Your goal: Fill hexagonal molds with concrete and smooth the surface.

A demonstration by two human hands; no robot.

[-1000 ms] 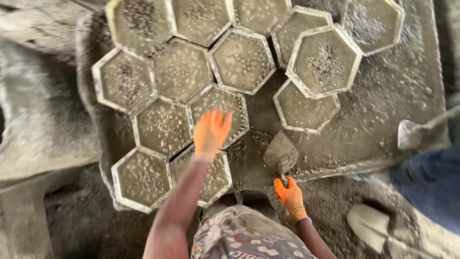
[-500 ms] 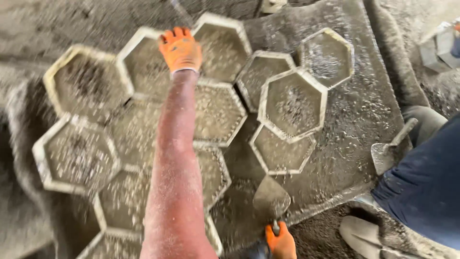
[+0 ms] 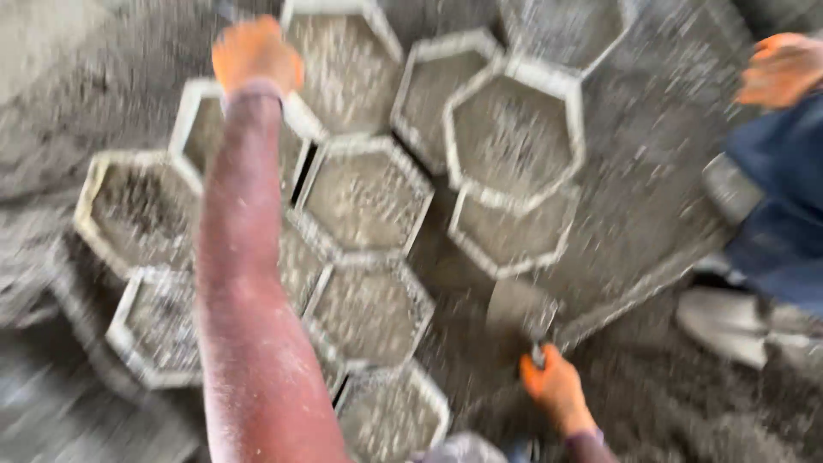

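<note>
Fingers of left hand (image 3: 255,53), orange-gloved: blurred, spread or curled cannot be told; hand rested at rim of far hexagonal mould (image 3: 343,64). Right hand (image 3: 557,387) closed round trowel (image 3: 521,313) handle, blade down beside near moulds. Cluster of moulds seen filled with concrete mix; surfaces rough, levelling judged outstanding. Co-worker's gloved hand (image 3: 782,69) at right edge.

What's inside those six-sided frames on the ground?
The hexagonal moulds hold grey, speckled wet concrete up to the rim. The left hand and arm cover parts of some, and whatever lies beneath the concrete is hidden.
</note>
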